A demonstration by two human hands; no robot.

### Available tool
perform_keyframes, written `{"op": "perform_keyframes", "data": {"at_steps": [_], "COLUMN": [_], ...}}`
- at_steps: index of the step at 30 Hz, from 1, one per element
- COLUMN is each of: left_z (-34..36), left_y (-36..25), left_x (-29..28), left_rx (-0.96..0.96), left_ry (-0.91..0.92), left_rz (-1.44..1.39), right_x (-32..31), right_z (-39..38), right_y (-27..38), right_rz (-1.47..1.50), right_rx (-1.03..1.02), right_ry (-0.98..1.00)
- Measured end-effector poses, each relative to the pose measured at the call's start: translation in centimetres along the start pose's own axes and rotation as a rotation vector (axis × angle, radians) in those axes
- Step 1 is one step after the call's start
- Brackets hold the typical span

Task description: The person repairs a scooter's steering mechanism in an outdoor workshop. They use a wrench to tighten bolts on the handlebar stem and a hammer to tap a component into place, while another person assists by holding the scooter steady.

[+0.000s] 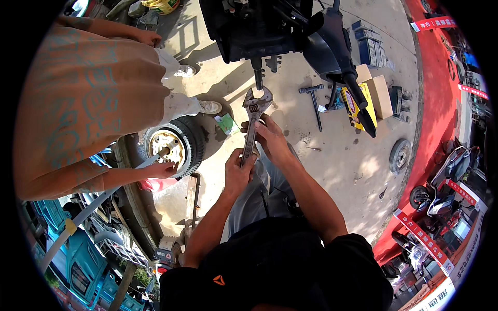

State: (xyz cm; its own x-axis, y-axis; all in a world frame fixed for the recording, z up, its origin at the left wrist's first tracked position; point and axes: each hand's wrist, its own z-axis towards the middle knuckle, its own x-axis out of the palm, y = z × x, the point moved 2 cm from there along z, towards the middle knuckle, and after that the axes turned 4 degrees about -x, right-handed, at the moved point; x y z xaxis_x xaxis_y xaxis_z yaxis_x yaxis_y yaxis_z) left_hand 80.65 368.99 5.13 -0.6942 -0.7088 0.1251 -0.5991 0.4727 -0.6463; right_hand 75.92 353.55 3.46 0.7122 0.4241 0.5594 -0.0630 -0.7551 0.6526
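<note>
Adjustable wrench: it is found near the middle of the view, its head toward 12 o'clock and its handle toward 6; all clock directions here are counted from this wrench.
Right hand: it is closed on the upper part of the handle, at about 4 o'clock from the wrench head.
Left hand: it is closed around the lower end of the same handle, at 6 o'clock, just beside the right hand; if the two hands touch, one cannot tell.
Metal shaft: at 12 o'clock, it comes down from the black vehicle front; its end is at the wrench jaws, but the contact is not clear.
Co-worker: at 9 to 10 o'clock, in a brown shirt, with one hand beside a long pole.
Tyred wheel: at 8 o'clock, near this co-worker's hand.
T-shaped tool: at 3 o'clock, lying on the ground.
Cardboard box: farther at 2 to 3 o'clock, standing open.
Small wheel: well apart, at 4 o'clock.
</note>
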Motion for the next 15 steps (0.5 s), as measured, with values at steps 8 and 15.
{"op": "perform_keyframes", "data": {"at_steps": [8, 15], "left_z": [5.1, 13.2], "left_y": [-9.2, -23.0], "left_x": [1.6, 3.5], "left_rx": [0.081, 0.204], "left_ry": [-0.036, 0.016], "left_rz": [0.107, 0.112], "right_x": [4.0, 9.0], "right_z": [11.9, 23.4], "right_y": [5.6, 15.9], "right_rz": [0.205, 0.077], "right_rx": [0.041, -0.189], "right_ry": [-0.236, -0.214]}}
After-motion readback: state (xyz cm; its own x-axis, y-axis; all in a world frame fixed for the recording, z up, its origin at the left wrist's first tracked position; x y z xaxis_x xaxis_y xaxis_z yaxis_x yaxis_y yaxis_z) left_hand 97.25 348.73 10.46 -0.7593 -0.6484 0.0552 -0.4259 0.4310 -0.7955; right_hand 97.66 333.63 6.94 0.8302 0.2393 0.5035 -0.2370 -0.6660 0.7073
